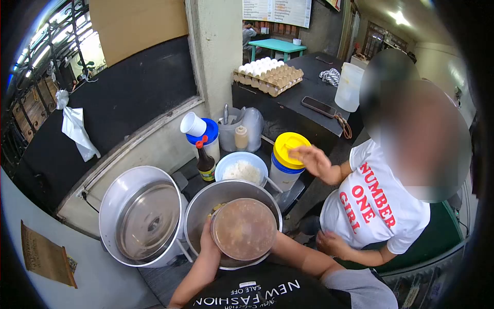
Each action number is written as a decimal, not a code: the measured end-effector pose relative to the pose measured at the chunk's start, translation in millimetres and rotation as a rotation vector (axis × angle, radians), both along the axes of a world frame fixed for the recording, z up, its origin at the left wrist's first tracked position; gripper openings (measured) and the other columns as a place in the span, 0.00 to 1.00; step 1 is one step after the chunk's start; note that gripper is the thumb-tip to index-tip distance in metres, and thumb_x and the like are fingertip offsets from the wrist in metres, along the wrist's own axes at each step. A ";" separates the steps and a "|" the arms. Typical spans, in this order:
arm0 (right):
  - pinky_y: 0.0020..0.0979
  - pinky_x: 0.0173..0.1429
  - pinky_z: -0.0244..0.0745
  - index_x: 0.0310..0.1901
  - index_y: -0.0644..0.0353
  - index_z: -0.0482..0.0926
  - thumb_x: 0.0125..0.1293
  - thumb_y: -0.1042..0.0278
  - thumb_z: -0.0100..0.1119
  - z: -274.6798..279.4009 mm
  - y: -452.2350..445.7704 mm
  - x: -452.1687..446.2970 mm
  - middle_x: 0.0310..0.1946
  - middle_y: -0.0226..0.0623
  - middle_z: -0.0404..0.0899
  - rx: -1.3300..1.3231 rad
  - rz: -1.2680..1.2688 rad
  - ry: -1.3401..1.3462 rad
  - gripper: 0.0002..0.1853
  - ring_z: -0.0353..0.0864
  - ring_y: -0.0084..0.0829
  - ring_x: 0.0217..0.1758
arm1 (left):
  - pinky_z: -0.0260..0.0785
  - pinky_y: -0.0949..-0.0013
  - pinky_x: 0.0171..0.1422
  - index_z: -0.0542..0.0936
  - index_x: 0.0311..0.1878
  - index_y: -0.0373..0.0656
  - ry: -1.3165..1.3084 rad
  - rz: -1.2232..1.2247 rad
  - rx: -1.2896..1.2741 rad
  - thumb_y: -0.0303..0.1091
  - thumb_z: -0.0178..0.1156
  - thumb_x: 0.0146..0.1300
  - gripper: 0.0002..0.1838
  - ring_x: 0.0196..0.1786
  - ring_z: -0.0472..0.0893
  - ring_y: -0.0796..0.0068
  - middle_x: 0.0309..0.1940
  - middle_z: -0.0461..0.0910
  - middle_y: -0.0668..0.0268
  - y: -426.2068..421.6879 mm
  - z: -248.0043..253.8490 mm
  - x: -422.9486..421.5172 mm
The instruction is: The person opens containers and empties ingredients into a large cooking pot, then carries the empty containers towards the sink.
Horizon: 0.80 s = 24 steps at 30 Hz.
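A round tub with a translucent lid (244, 229) and brownish contents is held over a large metal pot (193, 208). My left hand (209, 241) grips the tub's left side, fingers wrapped round it. On the opposite side is my right hand (279, 243), its fingers mostly hidden behind the tub. Some yellowish food shows at the pot's far left, beside the tub; most of the pot's inside is covered from view. Left of it stands another big pot (110, 206) with a metal lid (139, 221) resting tilted inside.
Behind the pot are a bowl of white rice (242, 172), a dark sauce bottle (206, 164) and a yellow-lidded bucket (290, 147). Egg trays (270, 77) and a phone (319, 106) lie on the black counter (303, 92). At right, a person in a white shirt (375, 206) raises one hand.
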State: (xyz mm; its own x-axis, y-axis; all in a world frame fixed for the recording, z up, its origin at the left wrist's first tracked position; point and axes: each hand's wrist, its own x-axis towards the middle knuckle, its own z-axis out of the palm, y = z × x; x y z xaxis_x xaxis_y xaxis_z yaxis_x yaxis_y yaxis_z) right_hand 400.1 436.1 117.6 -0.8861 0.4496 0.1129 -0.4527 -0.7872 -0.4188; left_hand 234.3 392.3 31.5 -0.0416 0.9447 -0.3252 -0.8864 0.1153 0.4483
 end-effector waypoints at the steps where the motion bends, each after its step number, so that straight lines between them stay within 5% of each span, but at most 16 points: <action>1: 0.51 0.77 0.48 0.71 0.66 0.58 0.73 0.44 0.38 -0.6 -1.4 -0.1 0.72 0.51 0.56 -0.002 0.002 0.003 0.36 0.52 0.44 0.77 | 0.65 0.50 0.68 0.69 0.65 0.38 0.002 -0.004 -0.003 0.51 0.42 0.74 0.28 0.64 0.73 0.52 0.62 0.73 0.51 -1.7 2.0 1.0; 9: 0.51 0.77 0.48 0.71 0.63 0.59 0.73 0.42 0.36 0.6 -4.6 2.6 0.73 0.48 0.56 -0.048 0.064 0.037 0.36 0.52 0.42 0.77 | 0.67 0.50 0.67 0.69 0.64 0.37 -0.018 -0.027 -0.003 0.48 0.43 0.74 0.26 0.62 0.74 0.52 0.62 0.73 0.50 -2.4 -21.5 -2.8; 12: 0.51 0.77 0.48 0.71 0.62 0.59 0.73 0.41 0.35 1.1 0.4 5.3 0.73 0.47 0.56 -0.062 0.085 0.041 0.36 0.52 0.41 0.77 | 0.68 0.49 0.65 0.70 0.64 0.36 0.290 0.011 0.107 0.44 0.42 0.74 0.25 0.61 0.74 0.51 0.62 0.73 0.50 -7.8 6.5 7.5; 15: 0.51 0.77 0.48 0.71 0.61 0.59 0.73 0.40 0.34 11.8 1.8 9.0 0.73 0.46 0.57 -0.089 0.124 0.041 0.36 0.52 0.40 0.77 | 0.70 0.49 0.64 0.70 0.64 0.36 -0.017 0.066 -0.201 0.42 0.41 0.74 0.24 0.60 0.76 0.50 0.61 0.73 0.49 -1.3 3.4 4.4; 21: 0.51 0.77 0.48 0.71 0.59 0.60 0.73 0.39 0.33 59.1 12.6 -17.2 0.73 0.43 0.57 -0.225 0.346 0.110 0.36 0.53 0.38 0.77 | 0.74 0.49 0.59 0.71 0.63 0.36 -0.046 0.104 -0.282 0.43 0.41 0.74 0.24 0.57 0.78 0.51 0.59 0.75 0.50 -4.1 29.3 9.3; 24: 0.48 0.79 0.35 0.76 0.57 0.47 0.68 0.30 0.30 72.2 16.3 -27.4 0.78 0.40 0.43 -0.308 0.396 0.252 0.44 0.39 0.34 0.81 | 0.75 0.49 0.59 0.71 0.63 0.36 -0.040 0.027 -0.180 0.43 0.41 0.74 0.24 0.57 0.78 0.51 0.59 0.75 0.51 4.7 -5.8 0.6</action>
State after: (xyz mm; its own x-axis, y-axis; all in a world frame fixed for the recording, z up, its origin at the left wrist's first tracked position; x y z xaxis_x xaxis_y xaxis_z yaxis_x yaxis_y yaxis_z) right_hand 372.7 452.4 189.8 -0.9566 0.1338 0.2589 -0.1541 -0.9863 -0.0595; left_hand 234.8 397.0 25.7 -0.0500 0.8697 -0.4911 -0.9071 0.1663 0.3867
